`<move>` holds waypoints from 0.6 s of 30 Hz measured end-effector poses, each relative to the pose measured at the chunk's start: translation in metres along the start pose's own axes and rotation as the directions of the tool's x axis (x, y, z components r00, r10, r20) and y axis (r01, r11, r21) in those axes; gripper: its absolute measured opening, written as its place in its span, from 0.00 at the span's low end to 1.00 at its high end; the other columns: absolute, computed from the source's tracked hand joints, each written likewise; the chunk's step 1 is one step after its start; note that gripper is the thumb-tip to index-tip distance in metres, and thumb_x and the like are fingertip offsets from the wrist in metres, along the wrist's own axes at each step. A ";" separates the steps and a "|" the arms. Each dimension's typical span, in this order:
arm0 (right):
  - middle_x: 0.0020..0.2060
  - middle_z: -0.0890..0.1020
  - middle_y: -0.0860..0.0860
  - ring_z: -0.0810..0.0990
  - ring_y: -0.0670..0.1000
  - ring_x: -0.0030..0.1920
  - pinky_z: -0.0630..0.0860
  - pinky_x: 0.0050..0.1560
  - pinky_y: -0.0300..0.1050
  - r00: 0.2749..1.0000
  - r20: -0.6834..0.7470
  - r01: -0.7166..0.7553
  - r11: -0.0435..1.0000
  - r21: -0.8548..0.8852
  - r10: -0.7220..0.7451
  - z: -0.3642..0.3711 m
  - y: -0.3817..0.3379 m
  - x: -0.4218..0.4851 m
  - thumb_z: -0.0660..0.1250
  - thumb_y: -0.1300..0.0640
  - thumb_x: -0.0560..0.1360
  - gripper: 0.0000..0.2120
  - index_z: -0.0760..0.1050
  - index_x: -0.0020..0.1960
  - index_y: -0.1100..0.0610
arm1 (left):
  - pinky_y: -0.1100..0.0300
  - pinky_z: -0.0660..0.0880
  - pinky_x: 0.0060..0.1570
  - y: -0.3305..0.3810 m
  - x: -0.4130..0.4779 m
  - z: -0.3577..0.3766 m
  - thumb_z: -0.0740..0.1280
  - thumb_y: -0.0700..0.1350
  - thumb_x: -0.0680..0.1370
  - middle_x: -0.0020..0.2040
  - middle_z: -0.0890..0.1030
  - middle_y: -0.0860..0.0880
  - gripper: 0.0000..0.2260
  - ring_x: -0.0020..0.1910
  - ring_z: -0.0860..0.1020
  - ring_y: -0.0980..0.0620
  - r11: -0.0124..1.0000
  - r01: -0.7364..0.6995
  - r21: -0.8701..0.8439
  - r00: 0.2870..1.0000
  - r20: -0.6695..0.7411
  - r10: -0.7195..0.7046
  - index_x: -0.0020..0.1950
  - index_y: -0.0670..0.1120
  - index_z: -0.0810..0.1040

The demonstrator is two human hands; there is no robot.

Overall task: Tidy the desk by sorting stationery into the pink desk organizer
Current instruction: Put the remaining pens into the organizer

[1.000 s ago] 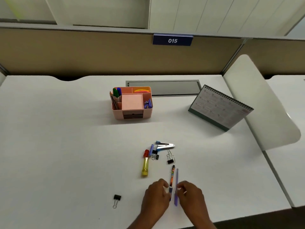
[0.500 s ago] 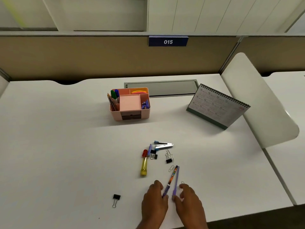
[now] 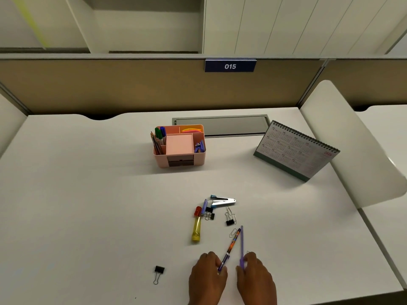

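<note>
The pink desk organizer stands at the desk's far middle, holding markers, pencils, sticky tabs and a small blue item. Near the front edge my left hand pinches the lower end of a patterned pen. My right hand pinches the lower end of a purple pen. The two pens form a V with their tips close together. Loose on the desk lie a yellow tube with a red cap, a silver staple remover, a small purple item, several binder clips and paper clips.
A lone black binder clip lies left of my hands. A spiral desk calendar stands at the right. A grey cable flap sits behind the organizer. A white divider panel borders the right edge.
Both hands have taken hold of the two pens; their lower ends have spread apart, so the pens went from lying parallel to a V shape.
</note>
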State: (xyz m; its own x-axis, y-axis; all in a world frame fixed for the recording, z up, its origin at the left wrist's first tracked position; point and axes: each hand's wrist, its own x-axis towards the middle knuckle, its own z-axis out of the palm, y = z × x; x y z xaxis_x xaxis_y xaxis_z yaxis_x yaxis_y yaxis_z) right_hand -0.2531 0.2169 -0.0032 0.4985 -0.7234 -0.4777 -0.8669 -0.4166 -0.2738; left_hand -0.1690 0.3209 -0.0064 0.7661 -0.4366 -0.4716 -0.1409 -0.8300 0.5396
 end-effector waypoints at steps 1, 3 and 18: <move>0.48 0.76 0.45 0.76 0.47 0.45 0.69 0.44 0.36 1.000 -0.007 -0.004 1.000 0.014 0.004 -0.001 0.000 0.001 0.62 0.44 0.80 0.10 0.62 0.55 0.45 | 0.66 0.75 0.48 0.001 0.001 -0.001 0.69 0.58 0.77 0.48 0.77 0.55 0.08 0.48 0.78 0.55 1.000 0.016 -0.019 1.000 -0.005 -0.016 0.49 0.57 0.74; 0.45 0.75 0.45 0.73 0.47 0.42 0.68 0.42 0.37 1.000 -0.008 -0.027 0.999 0.039 0.027 -0.001 0.003 0.003 0.63 0.45 0.79 0.10 0.64 0.53 0.46 | 0.66 0.76 0.47 0.001 0.004 -0.002 0.69 0.57 0.77 0.45 0.79 0.56 0.07 0.45 0.79 0.56 0.997 0.040 -0.063 0.999 -0.027 -0.042 0.47 0.56 0.75; 0.33 0.83 0.42 0.80 0.41 0.37 0.72 0.38 0.36 0.983 -0.119 -0.069 0.887 0.457 0.138 -0.022 -0.005 0.009 0.76 0.51 0.73 0.07 0.78 0.40 0.47 | 0.67 0.79 0.47 0.036 0.050 -0.094 0.77 0.43 0.75 0.47 0.86 0.56 0.08 0.46 0.84 0.58 0.747 -0.291 -0.597 0.921 -0.385 0.050 0.52 0.52 0.86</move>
State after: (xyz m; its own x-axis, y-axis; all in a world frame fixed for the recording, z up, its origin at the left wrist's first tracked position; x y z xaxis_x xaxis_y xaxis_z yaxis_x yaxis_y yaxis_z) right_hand -0.2442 0.2000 0.0121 0.3711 -0.8341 -0.4082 -0.8036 -0.0681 -0.5913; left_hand -0.0769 0.3013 0.0547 0.9404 -0.3105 -0.1385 0.0465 -0.2862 0.9570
